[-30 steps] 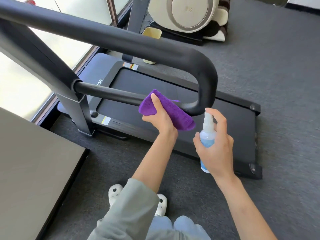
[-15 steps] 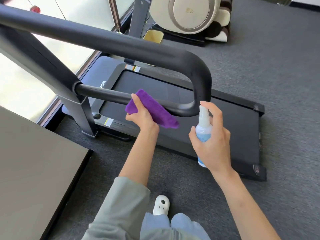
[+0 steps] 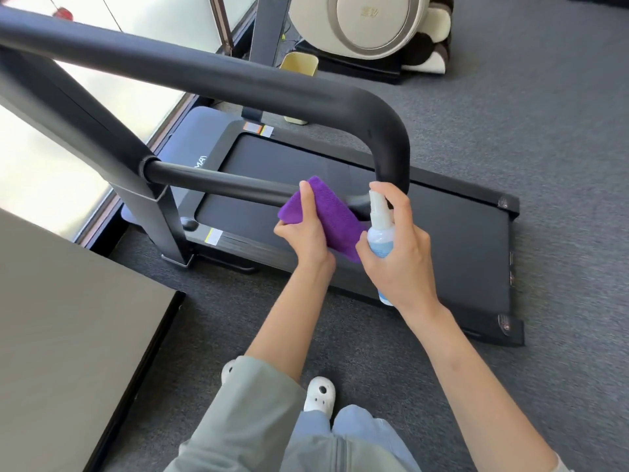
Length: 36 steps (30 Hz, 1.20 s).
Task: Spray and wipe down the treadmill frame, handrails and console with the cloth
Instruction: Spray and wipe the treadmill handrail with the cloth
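Right hand (image 3: 401,264) grips spray bottle (image 3: 380,238), index finger on the nozzle top. Left hand (image 3: 306,238) holds purple cloth (image 3: 332,216) folded against the lower handrail (image 3: 218,180). Treadmill deck (image 3: 459,240) lies beyond on grey carpet (image 3: 561,131).

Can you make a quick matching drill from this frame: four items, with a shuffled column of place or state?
Column 1:
1. purple cloth
2. spray bottle
3. white clog
4. lower handrail bar

Column 2:
A. on the grey carpet, beside the trouser leg
B. gripped in the right hand, a finger on the nozzle
C. runs from the upright post to the bend
D. held in the left hand against the rail

Pairs: 1-D, 2-B, 3-A, 4-C
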{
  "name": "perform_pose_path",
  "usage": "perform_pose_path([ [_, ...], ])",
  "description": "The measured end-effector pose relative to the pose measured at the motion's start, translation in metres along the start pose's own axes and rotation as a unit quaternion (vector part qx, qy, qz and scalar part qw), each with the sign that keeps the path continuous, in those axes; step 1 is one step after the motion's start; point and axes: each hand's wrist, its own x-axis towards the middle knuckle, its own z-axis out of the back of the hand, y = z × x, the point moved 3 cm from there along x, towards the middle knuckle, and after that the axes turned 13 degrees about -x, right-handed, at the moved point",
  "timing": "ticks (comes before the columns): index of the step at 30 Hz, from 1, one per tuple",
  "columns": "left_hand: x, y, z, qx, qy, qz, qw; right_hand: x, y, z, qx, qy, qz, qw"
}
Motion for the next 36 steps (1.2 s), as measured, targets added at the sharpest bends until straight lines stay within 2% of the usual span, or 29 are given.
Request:
perform_pose_path([
  [6,0.019,-0.026,0.002,-0.045,-0.051,-0.049,0.997,-0.007,-0.006,0.009,0.005,-0.013,-0.013,1.000],
  [8,0.004,-0.010,-0.006,-0.046,-0.036,-0.051,0.997,-0.013,-0.007,0.010,0.008,-0.016,-0.017,1.000],
  [13,-0.010,0.007,-0.006,0.001,0.065,-0.053,0.996,-0.015,0.001,0.002,0.007,0.003,0.003,1.000],
  [16,0.005,-0.004,0.018,0.027,0.038,-0.008,0.999,-0.009,0.014,-0.006,0.014,0.013,0.010,1.000],
  [18,0.019,-0.025,0.039,0.022,-0.007,-0.024,0.999,-0.003,0.023,-0.014,0.014,0.020,0.013,1.000],
  [20,0.039,-0.061,0.061,0.003,-0.037,-0.081,0.996,0.002,0.033,-0.023,0.012,0.027,0.008,1.000],
  [23,0.064,-0.118,0.085,0.062,-0.007,-0.153,0.986,0.008,0.051,-0.041,0.007,0.039,-0.002,0.999],
  [26,0.076,-0.153,0.104,0.139,0.019,-0.177,0.974,0.014,0.073,-0.064,-0.016,0.060,-0.006,0.998],
  [31,0.095,-0.188,0.127,0.214,0.031,-0.169,0.962,0.027,0.114,-0.105,-0.080,0.070,-0.027,0.994],
  [36,0.116,-0.214,0.142,0.256,0.087,-0.161,0.949,0.032,0.143,-0.144,-0.126,0.061,-0.056,0.989],
])
